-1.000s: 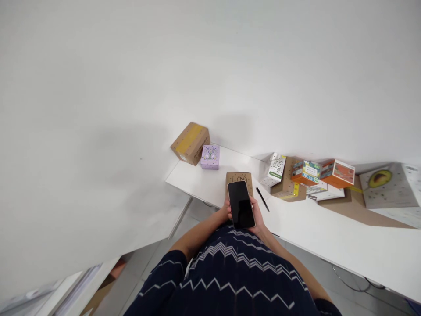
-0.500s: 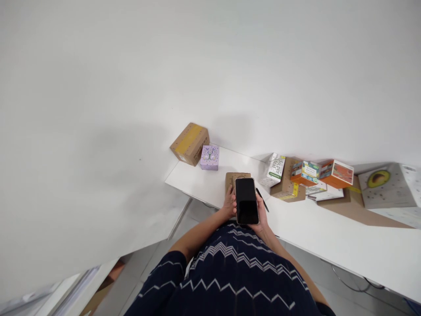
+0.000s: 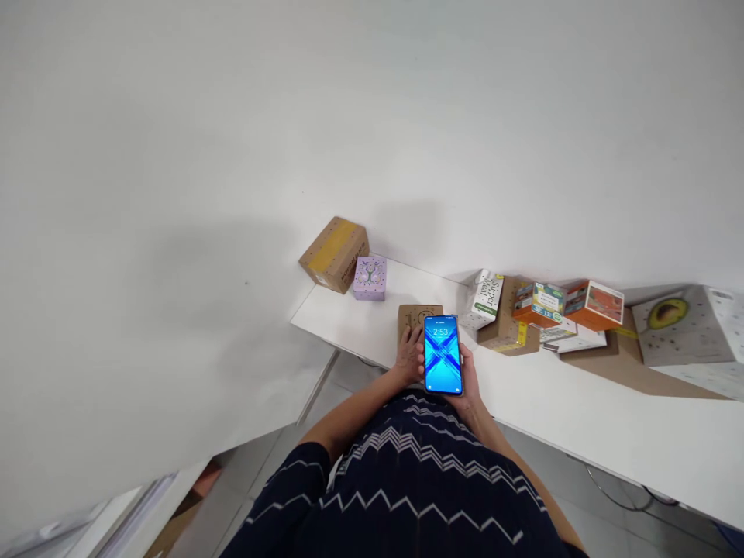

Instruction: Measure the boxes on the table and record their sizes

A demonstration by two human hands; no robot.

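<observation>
Phone [image 3: 442, 356], screen lit, in the right hand [image 3: 470, 381], whose fingers wrap its sides near the front edge of the table [image 3: 540, 391]. Long axis runs roughly 12 to 6 o'clock. From the left hand [image 3: 408, 360], phone lies at 3 o'clock, just beside. Left fingers extend toward 12–1 over the cardboard box [image 3: 410, 313]; whether they touch the phone, cannot tell.

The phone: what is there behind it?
A box partly shows behind the phone; the phone and left hand cover the rest. Anything wholly covered cannot be seen.
</observation>
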